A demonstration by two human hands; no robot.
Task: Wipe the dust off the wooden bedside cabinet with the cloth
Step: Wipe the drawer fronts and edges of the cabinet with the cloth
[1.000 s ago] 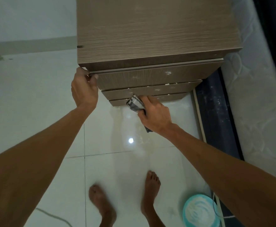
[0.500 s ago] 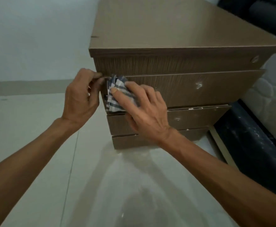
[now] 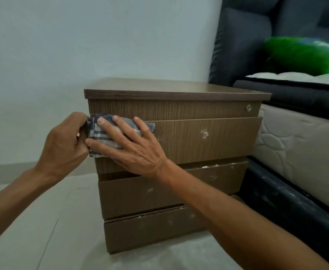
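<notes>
The wooden bedside cabinet (image 3: 198, 141) stands on the floor with three drawer fronts, each marked with white specks. My right hand (image 3: 128, 147) lies flat on a checked blue and white cloth (image 3: 101, 137), pressing it against the left end of the top drawer front. My left hand (image 3: 66, 145) grips the cabinet's left front edge at the same height, its fingers touching the cloth's left side. A small round lock (image 3: 249, 108) sits at the upper right of the cabinet front.
A bed with a dark frame (image 3: 288, 207) and a white quilted mattress (image 3: 296, 145) stands close against the cabinet's right side. A green pillow (image 3: 304, 55) lies on the bed before a dark headboard (image 3: 241, 43). A pale wall is behind; light floor tiles (image 3: 42, 221) lie to the left.
The view has dropped from looking down over the cabinet to facing its front. My right hand carried the cloth from the bottom drawer up to the top drawer's left end. My left hand stayed on the left edge.
</notes>
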